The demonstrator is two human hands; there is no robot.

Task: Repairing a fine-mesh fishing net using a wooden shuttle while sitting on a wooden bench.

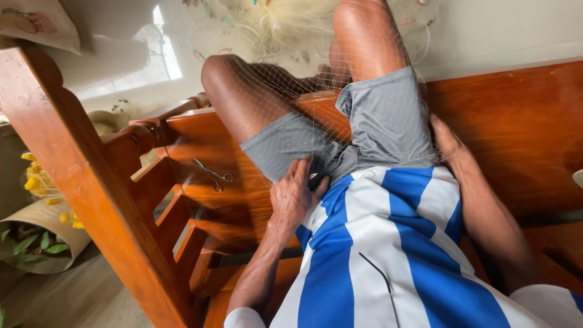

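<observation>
I sit on a polished wooden bench (516,121) in grey shorts (388,115) and a blue and white striped shirt (376,243). A fine pale fishing net (285,79) is draped over my bare knees and thighs. My left hand (293,195) rests at my left hip, its fingers and thumb closed around a small dark object (316,180) at the shirt's hem. My right hand (446,141) presses against the bench beside my right hip, with its fingers hidden behind the shorts. A pair of metal scissors (214,174) lies on the seat to the left of my thigh.
The bench's turned wooden armrest and rail (91,176) run along the left. Beyond it, on the floor, stands a paper-wrapped bunch of yellow flowers with green leaves (39,206). More bundled net (291,18) lies past my knees on the pale floor.
</observation>
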